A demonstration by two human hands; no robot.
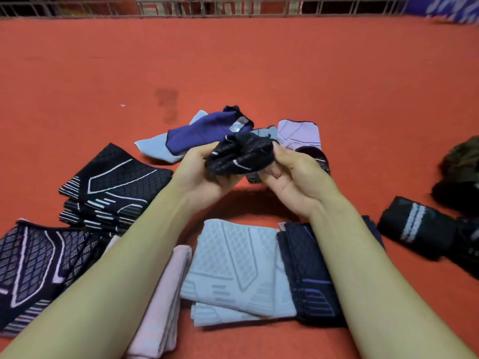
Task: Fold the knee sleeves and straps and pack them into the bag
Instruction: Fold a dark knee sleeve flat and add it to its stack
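Observation:
Both hands hold a crumpled black knee sleeve [239, 156] with white lines above the red floor. My left hand [204, 177] grips its left end and my right hand [290, 177] pinches its right end. Behind it lie a purple sleeve [202, 133], a light blue piece [155, 149] and a lilac sleeve [298, 132]. Folded sleeves lie below my arms: a light blue stack [233, 270], a navy one [308, 278] and a pink one [166, 301]. Black patterned sleeves [114, 187] are stacked at the left. A dark bag [461, 174] sits at the right edge.
A black rolled strap [417, 226] with a grey stripe lies at the right, near the dark bag. Another black patterned sleeve [33, 265] lies at the lower left. A metal railing [233, 7] borders the far edge of the red floor [259, 60].

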